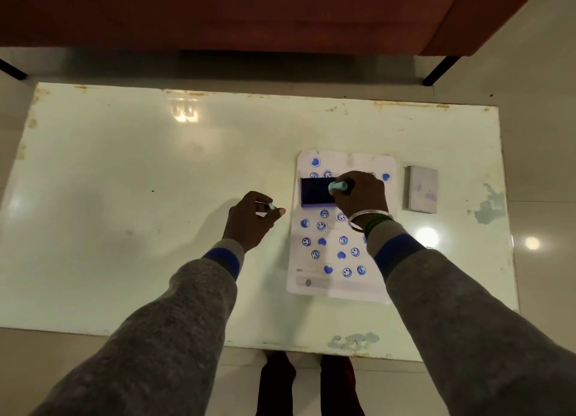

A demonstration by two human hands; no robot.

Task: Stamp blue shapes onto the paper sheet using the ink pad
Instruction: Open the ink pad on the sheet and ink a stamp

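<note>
A white paper sheet (pixel 371 284) lies on the table's right half, covered with several blue smiley, heart and round prints. A dark blue ink pad (pixel 314 192) rests on the sheet's upper part. My right hand (pixel 361 194) grips a light blue stamp (pixel 338 186) whose end lies over the pad's right edge. My left hand (pixel 252 219) hovers just left of the sheet, fingers closed on a second small light blue stamp (pixel 270 205). Part of the sheet is hidden under my right hand and sleeve.
A grey ink pad lid (pixel 420 189) with faint blue smudges lies right of the sheet. The pale glossy table (pixel 124 197) has worn edges and chipped spots at the right and front. A red sofa (pixel 249 13) stands beyond it. My feet show below the front edge.
</note>
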